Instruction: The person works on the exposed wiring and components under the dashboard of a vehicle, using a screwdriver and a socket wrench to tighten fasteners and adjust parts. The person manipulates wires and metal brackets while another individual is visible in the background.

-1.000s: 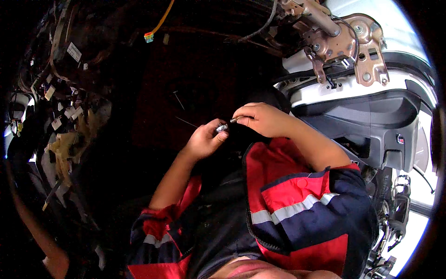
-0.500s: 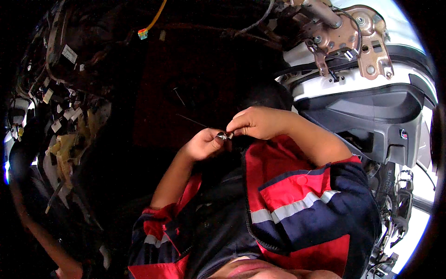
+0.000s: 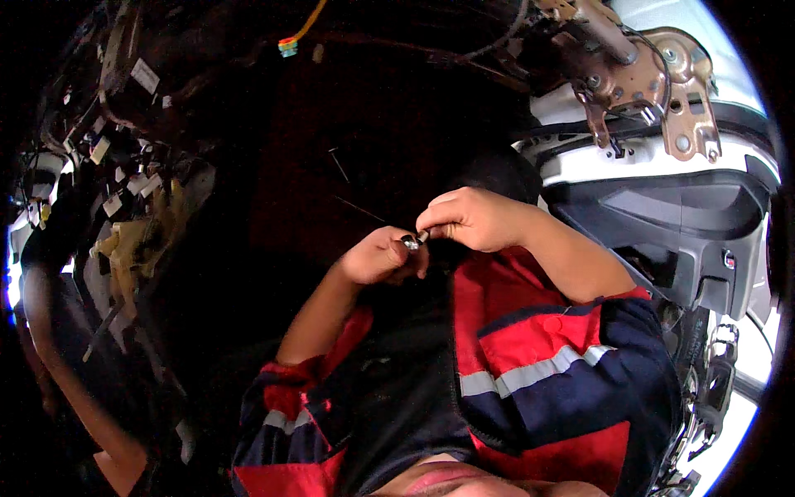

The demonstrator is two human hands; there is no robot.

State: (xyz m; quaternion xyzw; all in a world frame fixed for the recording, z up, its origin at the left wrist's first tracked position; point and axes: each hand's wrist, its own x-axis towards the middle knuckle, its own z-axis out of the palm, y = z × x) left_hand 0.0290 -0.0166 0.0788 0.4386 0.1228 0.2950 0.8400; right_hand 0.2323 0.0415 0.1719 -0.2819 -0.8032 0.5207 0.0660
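Silvery metal piece (image 3: 410,243) being handled between both hands

The left hand (image 3: 374,255) is clamping its grip around the piece. Just right of the piece, the right hand (image 3: 476,219) is pinching a small part (image 3: 424,236) in its grip; whether piece and part are touching is staying unclear. A thin rod (image 3: 358,206) is extending up and left of the piece. The step seems to be close two-handed fitting or adjusting; the next move is calling for steady, aligned fingertips.

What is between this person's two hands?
In the head view, small shiny parts sit between the left hand and right hand, too small to identify.
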